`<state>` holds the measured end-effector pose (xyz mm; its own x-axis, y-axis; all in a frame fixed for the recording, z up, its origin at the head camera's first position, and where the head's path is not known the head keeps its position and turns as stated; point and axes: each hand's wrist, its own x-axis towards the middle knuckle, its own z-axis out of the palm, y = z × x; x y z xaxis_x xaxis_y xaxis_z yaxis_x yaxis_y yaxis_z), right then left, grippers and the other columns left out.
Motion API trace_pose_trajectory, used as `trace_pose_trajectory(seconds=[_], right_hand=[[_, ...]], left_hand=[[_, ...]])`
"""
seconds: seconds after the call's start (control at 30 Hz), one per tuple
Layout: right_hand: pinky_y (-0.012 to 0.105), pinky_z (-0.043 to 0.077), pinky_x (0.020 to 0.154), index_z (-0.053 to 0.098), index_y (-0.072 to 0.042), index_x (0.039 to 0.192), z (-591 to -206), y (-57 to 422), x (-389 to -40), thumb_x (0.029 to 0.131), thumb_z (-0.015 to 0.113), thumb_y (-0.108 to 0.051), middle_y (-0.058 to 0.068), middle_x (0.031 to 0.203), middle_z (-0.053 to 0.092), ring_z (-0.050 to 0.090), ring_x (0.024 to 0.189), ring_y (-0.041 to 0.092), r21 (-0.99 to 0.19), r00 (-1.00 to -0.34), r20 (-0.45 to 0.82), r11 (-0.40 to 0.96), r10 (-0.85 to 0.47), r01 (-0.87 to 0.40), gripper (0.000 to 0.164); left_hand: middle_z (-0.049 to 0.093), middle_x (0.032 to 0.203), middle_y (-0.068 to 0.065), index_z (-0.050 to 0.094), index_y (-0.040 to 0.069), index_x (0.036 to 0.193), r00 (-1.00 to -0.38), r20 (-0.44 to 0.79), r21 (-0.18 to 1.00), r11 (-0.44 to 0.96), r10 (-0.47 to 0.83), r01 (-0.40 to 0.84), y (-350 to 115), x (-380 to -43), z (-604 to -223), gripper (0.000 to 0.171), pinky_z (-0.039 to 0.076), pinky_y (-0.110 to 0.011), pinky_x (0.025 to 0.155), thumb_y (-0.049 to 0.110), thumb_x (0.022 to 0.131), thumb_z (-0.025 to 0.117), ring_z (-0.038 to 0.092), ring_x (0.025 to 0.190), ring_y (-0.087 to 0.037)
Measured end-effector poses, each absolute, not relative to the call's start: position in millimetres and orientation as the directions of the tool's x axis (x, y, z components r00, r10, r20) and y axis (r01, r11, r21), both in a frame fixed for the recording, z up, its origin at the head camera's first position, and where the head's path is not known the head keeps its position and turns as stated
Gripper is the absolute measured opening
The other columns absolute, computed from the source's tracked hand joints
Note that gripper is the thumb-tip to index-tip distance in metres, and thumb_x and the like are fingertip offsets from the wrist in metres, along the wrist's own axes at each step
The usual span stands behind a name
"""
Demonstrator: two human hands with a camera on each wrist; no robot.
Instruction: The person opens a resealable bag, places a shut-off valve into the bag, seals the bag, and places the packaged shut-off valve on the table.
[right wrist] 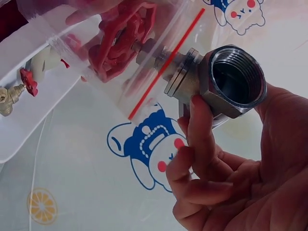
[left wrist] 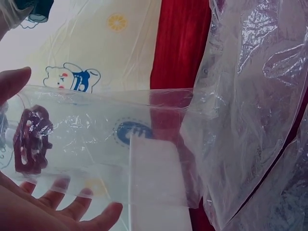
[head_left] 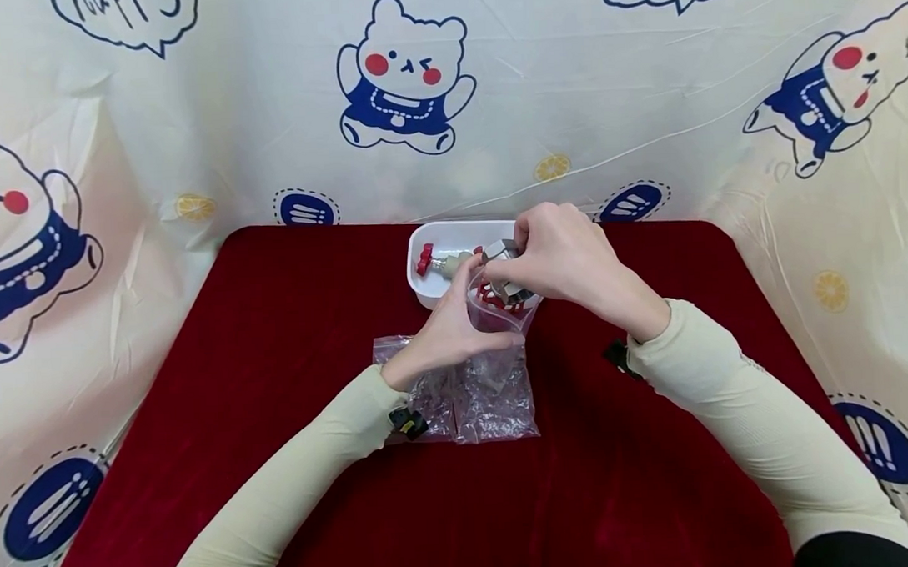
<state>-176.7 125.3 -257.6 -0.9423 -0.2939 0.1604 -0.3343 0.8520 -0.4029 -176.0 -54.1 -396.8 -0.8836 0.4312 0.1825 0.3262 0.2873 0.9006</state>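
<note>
My right hand [head_left: 565, 250] holds a metal valve [right wrist: 192, 79] by its hexagonal, threaded end. The valve's red handwheel [right wrist: 120, 38] lies inside a clear zip bag [head_left: 506, 317] with a red line at its mouth; the threaded end sticks out. My left hand [head_left: 451, 329] grips that bag from the left, thumb on one side and fingers on the other. In the left wrist view the red handwheel [left wrist: 32, 139] shows through the plastic near the palm. Both hands are above the near edge of a white tray [head_left: 452, 230].
Inside the tray lies another valve [head_left: 448, 267] with a red handwheel and a pale body; my hands hide part of the tray. Flat clear zip bags [head_left: 496, 407] lie on the dark red cloth [head_left: 300, 389] below my hands. A printed curtain [head_left: 252, 90] stands behind.
</note>
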Motion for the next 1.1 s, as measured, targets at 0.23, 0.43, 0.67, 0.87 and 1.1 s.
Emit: trace_pose_trajectory(seconds=[0.23,0.43,0.67,0.87,1.1], right_hand=[[0.03,0.023,0.045,0.045,-0.015,0.058,-260,124,-179,0.078,0.085,-0.05,-0.005,0.053,0.03,0.031,0.05,0.013,-0.384,-0.941,0.151,0.859,-0.304,-0.339,0.057],[0.03,0.021,0.045,0.041,-0.016,0.057,-263,122,-180,0.078,0.085,-0.049,-0.006,0.053,0.028,0.029,0.051,0.013,-0.365,-0.939,0.152,0.865,-0.308,-0.344,0.059],[0.03,0.021,0.045,0.041,-0.016,0.057,-272,119,-181,0.078,0.08,-0.044,-0.006,0.053,0.029,0.028,0.053,0.013,-0.329,-0.939,0.128,0.879,-0.32,-0.345,0.053],[0.03,0.019,0.047,0.039,-0.015,0.058,-276,117,-182,0.076,0.08,-0.041,-0.006,0.054,0.026,0.026,0.054,0.013,-0.324,-0.937,0.143,0.88,-0.318,-0.348,0.051],[0.029,0.019,0.046,0.04,-0.015,0.057,-279,116,-182,0.076,0.08,-0.04,-0.007,0.053,0.027,0.026,0.052,0.012,-0.33,-0.939,0.106,0.879,-0.327,-0.343,0.05]], left_hand=[[0.035,0.166,-0.004,0.015,0.015,0.167,-0.896,0.155,0.903,0.309,0.417,0.3,-53,-176,-397,0.124,0.028,-0.046,0.122,0.034,0.075,0.096,0.035,0.15,-0.018],[0.034,0.166,-0.006,0.015,0.014,0.167,-0.899,0.148,0.901,0.32,0.413,0.295,-53,-175,-397,0.126,0.029,-0.047,0.121,0.036,0.074,0.096,0.036,0.149,-0.019],[0.052,0.149,-0.003,0.022,0.019,0.163,-0.881,0.208,0.907,0.253,0.424,0.336,-51,-178,-399,0.118,0.038,-0.043,0.115,0.029,0.073,0.098,0.051,0.135,-0.017],[0.056,0.143,-0.001,0.025,0.017,0.162,-0.875,0.236,0.909,0.221,0.422,0.352,-50,-180,-400,0.116,0.042,-0.039,0.112,0.024,0.072,0.099,0.056,0.129,-0.016],[0.054,0.143,-0.004,0.025,0.017,0.161,-0.884,0.218,0.91,0.241,0.415,0.337,-51,-178,-400,0.114,0.039,-0.04,0.114,0.024,0.073,0.098,0.054,0.131,-0.017]])
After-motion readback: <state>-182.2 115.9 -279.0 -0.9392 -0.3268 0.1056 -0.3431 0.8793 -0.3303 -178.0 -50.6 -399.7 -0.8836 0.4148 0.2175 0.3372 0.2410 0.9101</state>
